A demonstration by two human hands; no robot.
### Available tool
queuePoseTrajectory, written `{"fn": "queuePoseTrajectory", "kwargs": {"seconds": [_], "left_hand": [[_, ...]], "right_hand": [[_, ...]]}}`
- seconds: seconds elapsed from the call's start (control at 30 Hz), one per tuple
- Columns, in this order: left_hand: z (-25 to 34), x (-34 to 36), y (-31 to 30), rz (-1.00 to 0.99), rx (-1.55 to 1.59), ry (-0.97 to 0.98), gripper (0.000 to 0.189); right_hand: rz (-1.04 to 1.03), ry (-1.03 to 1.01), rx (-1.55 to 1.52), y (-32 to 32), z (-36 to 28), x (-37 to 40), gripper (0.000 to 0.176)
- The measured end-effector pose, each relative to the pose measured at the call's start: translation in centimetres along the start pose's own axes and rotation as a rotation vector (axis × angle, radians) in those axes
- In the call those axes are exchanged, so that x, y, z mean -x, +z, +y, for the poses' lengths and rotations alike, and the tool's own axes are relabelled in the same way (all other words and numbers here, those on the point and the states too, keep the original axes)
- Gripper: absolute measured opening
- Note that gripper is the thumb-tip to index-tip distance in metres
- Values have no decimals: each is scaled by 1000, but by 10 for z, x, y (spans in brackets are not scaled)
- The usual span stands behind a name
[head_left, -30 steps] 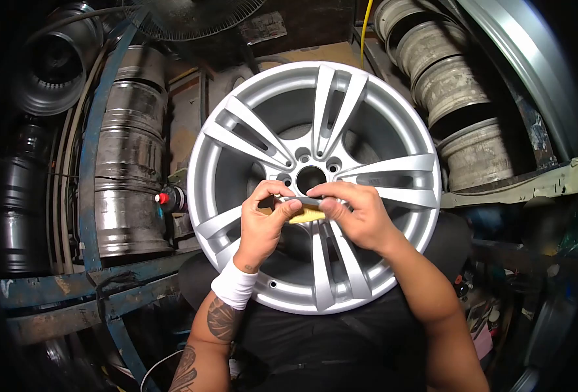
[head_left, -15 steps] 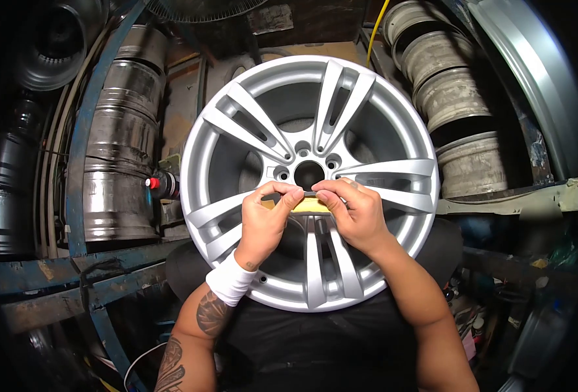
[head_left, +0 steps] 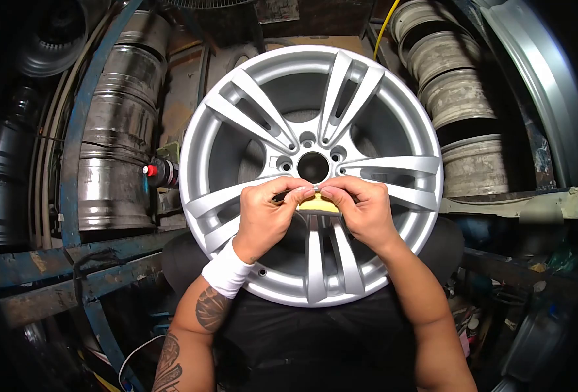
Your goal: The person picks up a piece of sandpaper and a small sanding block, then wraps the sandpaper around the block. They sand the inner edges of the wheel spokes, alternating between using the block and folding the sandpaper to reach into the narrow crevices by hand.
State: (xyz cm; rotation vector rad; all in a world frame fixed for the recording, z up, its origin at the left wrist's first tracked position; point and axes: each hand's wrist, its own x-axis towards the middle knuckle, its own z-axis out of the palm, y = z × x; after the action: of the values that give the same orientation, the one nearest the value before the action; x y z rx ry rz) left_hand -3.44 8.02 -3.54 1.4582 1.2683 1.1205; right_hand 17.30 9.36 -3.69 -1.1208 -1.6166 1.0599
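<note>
A silver alloy wheel (head_left: pixel 249 104) with paired spokes stands upright on my lap, its face towards me. Just below its hub hole, my left hand (head_left: pixel 263 219) and my right hand (head_left: pixel 366 212) meet fingertip to fingertip. Together they pinch a small yellow pad (head_left: pixel 316 204) with a thin grey sheet along its top edge. The pad sits in front of the lower spokes; I cannot tell whether it touches them. A white band wraps my left wrist.
Stacks of bare metal rims stand behind on the left (head_left: pixel 115 130) and upper right (head_left: pixel 459 98). A blue steel rack (head_left: pixel 73 261) runs along the left. A small red-capped item (head_left: pixel 153 171) sits left of the wheel. Clutter lies at lower right.
The wheel has turned a little clockwise in the view. My hands have closed together, fingertips now meeting over the yellow pad, which sits slightly higher and more centred.
</note>
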Motion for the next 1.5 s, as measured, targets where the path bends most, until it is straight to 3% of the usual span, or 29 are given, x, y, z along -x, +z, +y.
{"fn": "queuePoseTrajectory", "kwargs": {"seconds": [0.27, 0.47, 0.57, 0.67, 0.77, 0.93, 1.2, 1.3, 1.4, 1.5], "left_hand": [[3, -7, -2, -32, -42, 153, 11], [10, -6, -6, -137, 173, -158, 12], [5, -7, -9, -153, 221, -195, 13], [6, -6, -9, -145, 261, -202, 10], [0, -4, -6, -134, 344, -222, 11], [9, -4, -1, -71, 513, -332, 16], [-3, -6, -3, -66, 338, -216, 18], [-5, -5, -4, -42, 283, -165, 16], [-5, -3, -2, -31, 293, -162, 15], [-5, -3, -3, -45, 321, -168, 18]], "right_hand": [[-44, 95, -103, -5, -6, -1, 13], [-137, 163, -295, -6, 8, 1, 13], [-192, 303, -454, -7, 4, -1, 15], [-104, 365, -535, 1, -3, -4, 19], [-99, 223, -11, 0, 4, -1, 22], [-5, 65, -79, 4, 3, 2, 16], [6, -26, -116, 8, 1, 0, 12], [-36, 193, -249, 7, -3, 1, 12], [-114, 319, 65, -2, -7, 0, 12], [50, -116, 171, 6, 2, 3, 9]]}}
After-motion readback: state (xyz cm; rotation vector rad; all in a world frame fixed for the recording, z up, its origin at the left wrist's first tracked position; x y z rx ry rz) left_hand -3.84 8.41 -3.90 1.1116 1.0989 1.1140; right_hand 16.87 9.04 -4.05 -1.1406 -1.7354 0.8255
